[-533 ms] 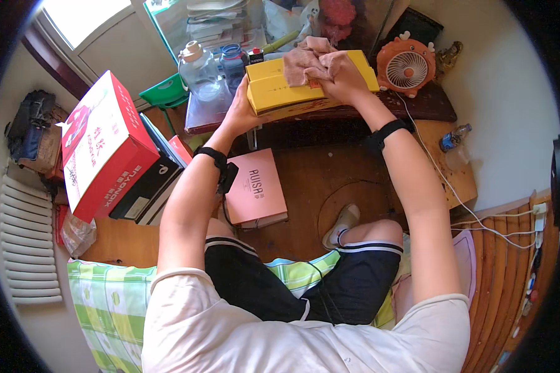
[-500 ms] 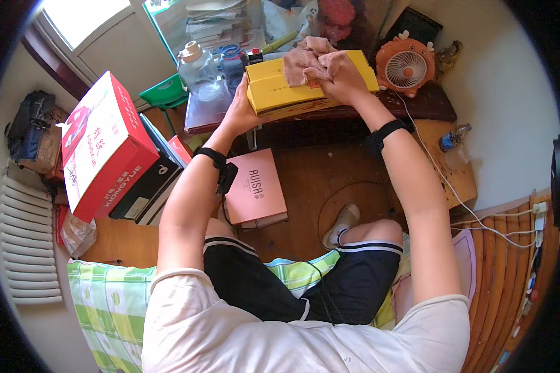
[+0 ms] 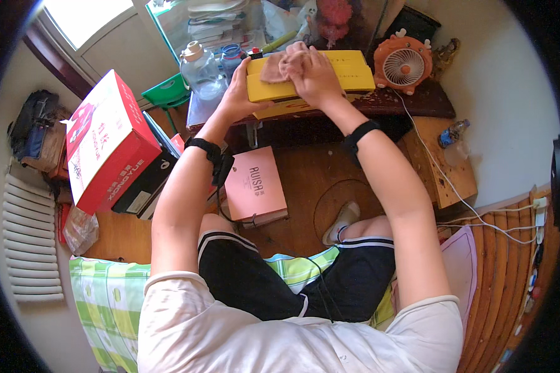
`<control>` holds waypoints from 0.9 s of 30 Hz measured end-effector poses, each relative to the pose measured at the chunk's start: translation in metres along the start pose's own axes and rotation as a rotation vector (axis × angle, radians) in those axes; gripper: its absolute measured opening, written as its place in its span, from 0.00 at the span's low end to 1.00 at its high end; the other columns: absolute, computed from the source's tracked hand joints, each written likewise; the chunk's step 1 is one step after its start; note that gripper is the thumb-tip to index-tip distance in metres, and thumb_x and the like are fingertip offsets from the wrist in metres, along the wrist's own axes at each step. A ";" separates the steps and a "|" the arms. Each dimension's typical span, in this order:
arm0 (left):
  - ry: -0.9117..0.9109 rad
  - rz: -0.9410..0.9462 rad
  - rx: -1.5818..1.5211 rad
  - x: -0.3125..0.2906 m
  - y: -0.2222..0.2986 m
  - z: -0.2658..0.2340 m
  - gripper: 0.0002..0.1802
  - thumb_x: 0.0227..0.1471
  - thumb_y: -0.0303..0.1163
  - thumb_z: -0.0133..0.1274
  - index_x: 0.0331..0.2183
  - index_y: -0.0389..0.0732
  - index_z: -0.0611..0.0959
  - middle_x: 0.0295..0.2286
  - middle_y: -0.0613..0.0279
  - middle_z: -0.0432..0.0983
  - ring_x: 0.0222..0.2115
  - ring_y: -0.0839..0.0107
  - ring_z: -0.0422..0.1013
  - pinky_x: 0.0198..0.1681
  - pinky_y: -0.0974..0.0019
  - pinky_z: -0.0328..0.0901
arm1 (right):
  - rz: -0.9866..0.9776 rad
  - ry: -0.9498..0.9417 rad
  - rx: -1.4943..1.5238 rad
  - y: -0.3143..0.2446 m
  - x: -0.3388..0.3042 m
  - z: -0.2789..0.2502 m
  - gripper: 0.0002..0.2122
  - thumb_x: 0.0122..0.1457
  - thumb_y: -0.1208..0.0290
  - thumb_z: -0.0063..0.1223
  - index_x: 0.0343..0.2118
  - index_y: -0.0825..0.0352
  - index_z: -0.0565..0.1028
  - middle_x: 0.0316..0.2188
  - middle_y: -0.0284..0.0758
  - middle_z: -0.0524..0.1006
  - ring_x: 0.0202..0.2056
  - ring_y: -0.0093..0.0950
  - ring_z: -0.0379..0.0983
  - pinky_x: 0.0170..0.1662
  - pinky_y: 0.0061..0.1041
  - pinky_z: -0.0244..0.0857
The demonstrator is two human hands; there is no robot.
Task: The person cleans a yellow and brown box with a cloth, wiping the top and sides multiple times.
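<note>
A long yellow box (image 3: 354,69) lies at the front of the dark red table (image 3: 426,107). Its left end is gripped by my left hand (image 3: 235,98), with the fingers along the end and the thumb on the near side. My right hand (image 3: 316,79) presses a crumpled pinkish-brown cloth (image 3: 274,68) onto the box's top, left of its middle. Part of the cloth bunches up beside and under the fingers. Each wrist wears a black band.
An orange fan (image 3: 403,67) stands right of the box, its white cord running down to a power strip (image 3: 540,211). Clear jug (image 3: 200,71) and blue bottle (image 3: 231,59) stand behind my left hand. Stacked shoe boxes (image 3: 109,146) rise at left; a pink box (image 3: 255,183) sits on the floor.
My right hand and the cloth have moved left along the top of the yellow box, baring its right part. My left hand still holds the left end.
</note>
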State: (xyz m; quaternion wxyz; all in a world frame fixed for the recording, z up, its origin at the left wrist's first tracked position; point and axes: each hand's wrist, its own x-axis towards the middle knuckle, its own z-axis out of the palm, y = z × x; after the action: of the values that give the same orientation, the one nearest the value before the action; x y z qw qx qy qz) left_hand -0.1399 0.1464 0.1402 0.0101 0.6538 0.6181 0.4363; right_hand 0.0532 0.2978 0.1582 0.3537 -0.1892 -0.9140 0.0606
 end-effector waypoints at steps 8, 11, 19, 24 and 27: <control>-0.014 0.145 -0.006 0.005 -0.015 0.001 0.63 0.31 0.47 0.73 0.64 0.39 0.59 0.64 0.43 0.51 0.66 0.48 0.46 0.68 0.55 0.46 | -0.258 -0.020 -0.297 -0.050 0.011 0.036 0.28 0.63 0.47 0.43 0.63 0.55 0.64 0.66 0.40 0.60 0.67 0.43 0.54 0.70 0.46 0.42; -0.054 0.115 0.078 0.006 -0.017 -0.001 0.60 0.31 0.47 0.73 0.64 0.40 0.62 0.65 0.46 0.50 0.67 0.49 0.44 0.69 0.56 0.44 | -0.239 -0.043 -0.314 -0.047 0.011 0.035 0.27 0.63 0.47 0.44 0.62 0.53 0.66 0.67 0.38 0.59 0.67 0.42 0.53 0.70 0.44 0.43; -0.076 -0.104 -0.028 0.000 -0.012 -0.010 0.70 0.29 0.42 0.76 0.65 0.33 0.49 0.60 0.37 0.55 0.63 0.48 0.53 0.66 0.59 0.51 | -0.106 -0.089 -0.298 0.017 -0.015 -0.045 0.18 0.64 0.57 0.47 0.56 0.47 0.70 0.62 0.41 0.64 0.61 0.48 0.61 0.63 0.47 0.55; -0.110 -0.050 -0.128 0.007 -0.009 -0.003 0.70 0.29 0.42 0.75 0.65 0.33 0.48 0.60 0.38 0.53 0.64 0.48 0.51 0.66 0.59 0.49 | 0.147 -0.095 -0.386 0.088 -0.041 -0.068 0.18 0.63 0.62 0.47 0.56 0.51 0.69 0.60 0.46 0.63 0.55 0.50 0.65 0.60 0.47 0.59; -0.106 -0.037 -0.084 0.006 -0.010 -0.001 0.70 0.30 0.41 0.75 0.65 0.33 0.47 0.60 0.38 0.53 0.64 0.49 0.50 0.67 0.59 0.48 | 0.087 0.052 -0.440 0.105 -0.049 -0.064 0.19 0.63 0.61 0.48 0.57 0.52 0.68 0.61 0.49 0.62 0.57 0.51 0.63 0.61 0.48 0.58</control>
State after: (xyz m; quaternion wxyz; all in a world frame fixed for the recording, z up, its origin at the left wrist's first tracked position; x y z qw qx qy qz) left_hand -0.1493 0.1531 0.1388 0.0783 0.6633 0.6100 0.4263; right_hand 0.1606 0.3737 0.1492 0.3245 -0.3025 -0.8868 -0.1299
